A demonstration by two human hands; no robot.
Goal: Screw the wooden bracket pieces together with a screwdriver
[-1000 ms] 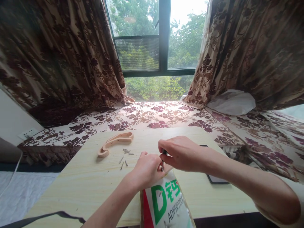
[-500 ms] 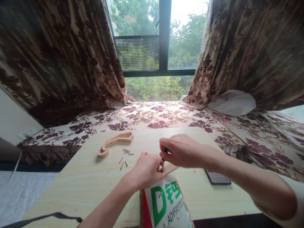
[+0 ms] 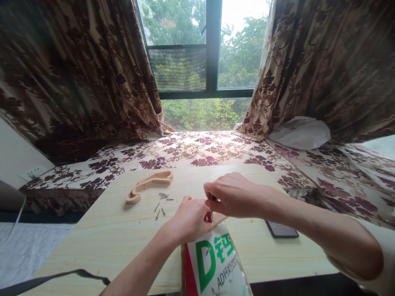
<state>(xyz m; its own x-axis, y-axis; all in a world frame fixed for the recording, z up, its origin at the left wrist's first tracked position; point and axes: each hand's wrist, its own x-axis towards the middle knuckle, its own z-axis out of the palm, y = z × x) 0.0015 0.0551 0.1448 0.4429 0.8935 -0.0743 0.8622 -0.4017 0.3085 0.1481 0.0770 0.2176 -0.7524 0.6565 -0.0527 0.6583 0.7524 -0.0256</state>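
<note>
A black-handled screwdriver (image 3: 213, 199) is held in my right hand (image 3: 233, 195), its shaft pointing down to my left hand's fingertips. My left hand (image 3: 191, 218) is closed at the near end of the shaft, over a light wooden piece (image 3: 218, 218); what its fingers pinch is hidden. The wooden piece lies at the top edge of a carton (image 3: 212, 263) with green and black lettering. Several screws (image 3: 162, 211) lie loose on the pale table, left of my hands. Beyond them rests a curved wooden part (image 3: 149, 184) with small holes.
A phone (image 3: 282, 229) lies on the table (image 3: 123, 238) beside my right forearm. A dark strap (image 3: 64, 276) crosses the lower left. Behind the table is a flower-patterned ledge (image 3: 197, 150) with a white bag (image 3: 300, 133), below a window between curtains.
My right hand has turned slightly around the screwdriver and covers more of its handle. My left hand stays at the shaft. The view has shifted a little.
</note>
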